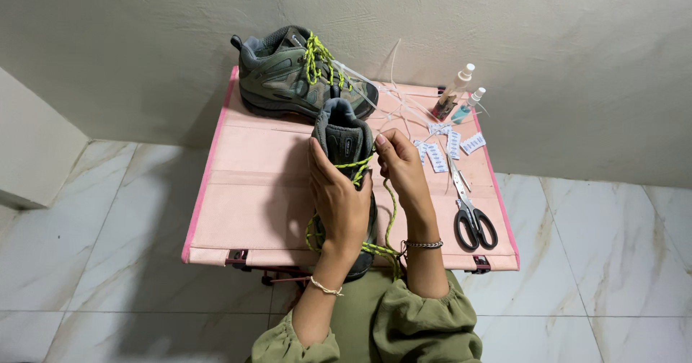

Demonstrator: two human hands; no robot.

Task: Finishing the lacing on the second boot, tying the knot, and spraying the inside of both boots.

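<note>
The shoe [346, 147], a grey-green hiking boot, stands on the near half of a small pink folding table [252, 197], toe toward the person, between both hands. Both forearms rise from olive sleeves, wrists bent up, each with a thin bracelet. The left hand [339, 201] lies against the boot's left side, palm inward, fingers upright. The right hand [402, 168] is raised at the boot's right side, fingers curled toward the tongue.

The table stands on pale marble tiles against a plain plaster wall. A second boot [295, 74] lies at its far edge, with scissors [472, 215], small white packets [447, 147], two bottles [458, 93] and white ties to the right.

The left hand is partly closed, cupping the boot. The right hand's fingertips pinch the yellow-green lace [389, 219], which loops down past the wrist.
</note>
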